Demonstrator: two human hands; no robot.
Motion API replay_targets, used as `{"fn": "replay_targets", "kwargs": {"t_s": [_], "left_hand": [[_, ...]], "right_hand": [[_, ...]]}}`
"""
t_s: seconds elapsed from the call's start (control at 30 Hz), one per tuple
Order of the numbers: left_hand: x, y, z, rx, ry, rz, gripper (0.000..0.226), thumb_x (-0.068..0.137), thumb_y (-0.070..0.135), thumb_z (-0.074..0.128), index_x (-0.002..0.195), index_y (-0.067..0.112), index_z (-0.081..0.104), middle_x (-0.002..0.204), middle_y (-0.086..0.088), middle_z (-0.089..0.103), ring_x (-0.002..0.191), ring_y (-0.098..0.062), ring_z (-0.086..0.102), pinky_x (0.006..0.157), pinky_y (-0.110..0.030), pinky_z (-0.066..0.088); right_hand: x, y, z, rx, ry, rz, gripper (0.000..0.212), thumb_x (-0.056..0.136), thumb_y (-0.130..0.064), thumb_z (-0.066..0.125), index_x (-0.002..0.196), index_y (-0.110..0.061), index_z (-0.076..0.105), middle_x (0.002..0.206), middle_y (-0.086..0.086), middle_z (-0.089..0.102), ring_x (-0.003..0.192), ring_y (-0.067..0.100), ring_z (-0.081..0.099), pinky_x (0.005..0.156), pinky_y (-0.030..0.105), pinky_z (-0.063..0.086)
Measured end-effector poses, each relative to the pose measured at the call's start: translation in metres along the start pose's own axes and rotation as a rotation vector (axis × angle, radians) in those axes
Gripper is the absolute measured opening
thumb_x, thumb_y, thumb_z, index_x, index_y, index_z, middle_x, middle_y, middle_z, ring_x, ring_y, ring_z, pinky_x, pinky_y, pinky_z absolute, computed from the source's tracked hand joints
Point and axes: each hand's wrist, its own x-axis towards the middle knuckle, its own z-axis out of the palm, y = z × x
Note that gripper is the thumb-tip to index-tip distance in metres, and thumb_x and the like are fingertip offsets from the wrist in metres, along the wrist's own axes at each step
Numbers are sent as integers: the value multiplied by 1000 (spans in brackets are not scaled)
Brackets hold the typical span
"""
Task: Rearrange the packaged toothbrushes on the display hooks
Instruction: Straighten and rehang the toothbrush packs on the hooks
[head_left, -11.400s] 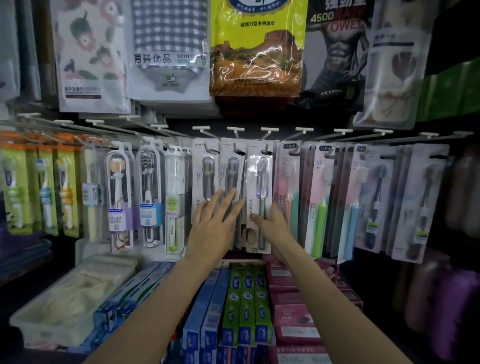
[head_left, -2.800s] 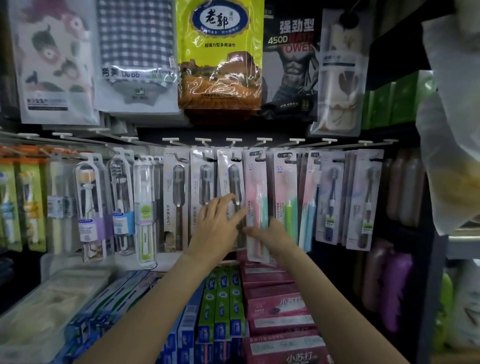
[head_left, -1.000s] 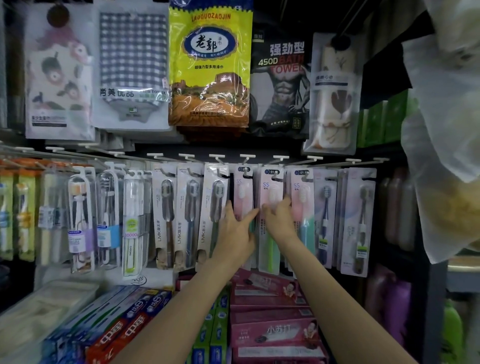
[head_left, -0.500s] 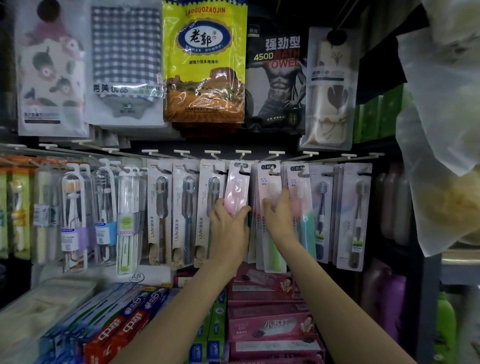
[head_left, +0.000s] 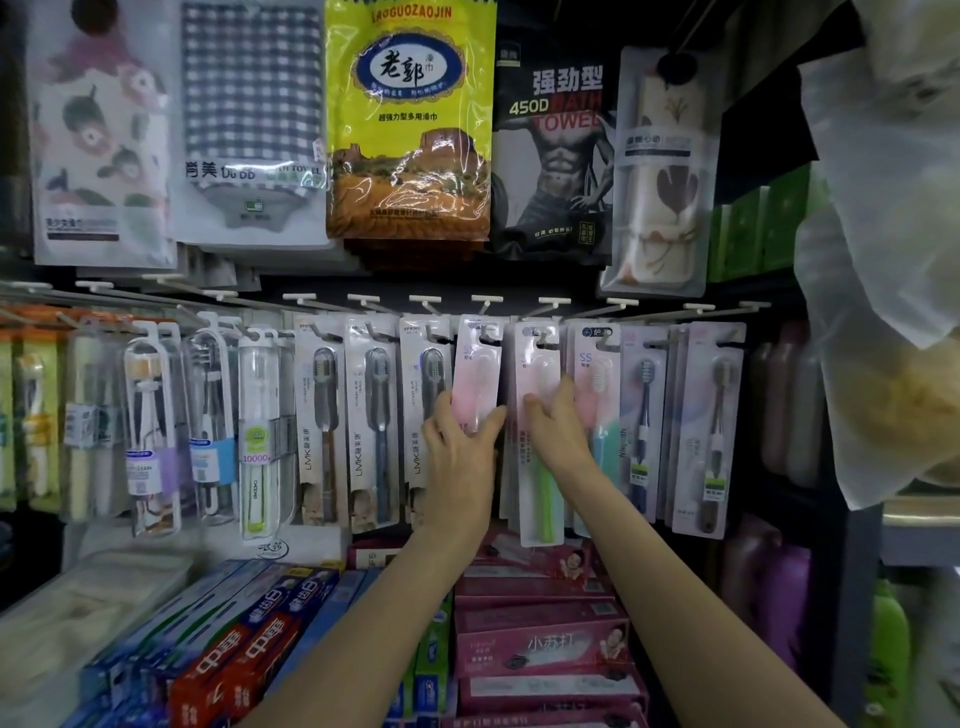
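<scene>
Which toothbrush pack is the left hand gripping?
The pink toothbrush pack, tilted on its hook beside the three grey LMK packs; the left hand grips its lower part.

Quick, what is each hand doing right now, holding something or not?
Left hand: grips the pink toothbrush pack hanging on its hook.
Right hand: fingers curl on the pink and green toothbrush pack, holding it.

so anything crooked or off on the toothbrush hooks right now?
One thing: the pink toothbrush pack in the left hand's grip hangs tilted, its bottom swung left over the neighbouring dark-brush pack. The right hand holds the next pack, which hangs straight. Other rows look even.
</scene>
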Motion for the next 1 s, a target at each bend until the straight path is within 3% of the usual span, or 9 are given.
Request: {"fn": "replay_targets", "kwargs": {"t_s": [0.13, 0.27, 0.33, 0.4, 0.47, 0.57, 0.67, 0.83, 1.0], "left_hand": [[-3, -5, 5, -109, 39, 64, 60, 92, 14, 51, 144, 28, 24, 152, -15, 1, 134, -23, 9, 99, -27, 30], [0, -12, 12, -34, 57, 41, 70, 89, 51, 48, 146, 24, 18, 149, -5, 18, 135, -23, 22, 107, -35, 24], [-1, -11, 7, -109, 85, -3, 66, 87, 33, 62, 143, 24, 28, 148, -11, 19, 133, -29, 27, 104, -38, 35], [-3, -14, 6, -72, 122, 43, 79, 61, 0, 82, 128, 21, 48, 138, -23, 27, 117, -42, 45, 82, -39, 53], [-2, -23, 14, -36, 133, 66, 86, 41, -12, 85, 116, 18, 54, 127, -25, 34, 100, -44, 56, 65, -35, 55], [-7, -24, 8, 34, 147, 121, 83, 43, -11, 84, 116, 14, 54, 128, -25, 37, 102, -43, 55, 69, -38, 55], [-12, -27, 3, -52, 169, 62, 69, 67, 6, 80, 128, 15, 47, 137, -21, 36, 118, -38, 47, 88, -42, 50], [-17, -36, 5, 74, 175, 218, 62, 60, -6, 78, 115, 9, 55, 124, -26, 48, 105, -41, 56, 79, -43, 53], [-17, -34, 5, 87, 211, 246, 54, 64, -2, 74, 113, 8, 56, 120, -22, 52, 102, -37, 58, 75, -43, 53]], "right_hand": [[-2, 2, -3, -18, -45, -21, 62, 100, -16, 31, 148, -9, -9, 157, 9, -2, 145, 23, 4, 115, 37, 12], [-2, 2, -4, -33, -56, -30, 61, 101, -18, 29, 148, -9, -10, 157, 11, -5, 144, 25, 4, 115, 37, 12], [-4, 2, -4, -52, -65, -47, 61, 102, -19, 29, 148, -9, -11, 157, 8, -6, 144, 24, 4, 114, 36, 12], [-5, 2, -5, -72, -56, -64, 61, 102, -19, 29, 148, -10, -10, 157, 7, -8, 144, 23, 4, 114, 35, 13], [-7, 2, -6, -99, -26, -92, 60, 102, -17, 30, 148, -10, -7, 157, 8, -8, 144, 23, 2, 113, 33, 12], [-10, 5, -7, -169, 25, -177, 57, 101, -13, 31, 148, -9, 0, 156, 12, 1, 144, 23, 1, 114, 35, 12], [-13, 10, -11, -259, 85, -278, 54, 99, -9, 33, 147, -7, 8, 150, 17, 17, 141, 29, 16, 113, 37, 19], [-17, 14, -24, -307, 155, -378, 47, 97, -5, 36, 142, -4, 22, 134, 17, 34, 123, 27, 38, 103, 34, 36], [-19, 22, -35, -298, 315, -412, 38, 94, -1, 41, 132, -2, 37, 125, 14, 41, 112, 19, 43, 89, 22, 36]]}}
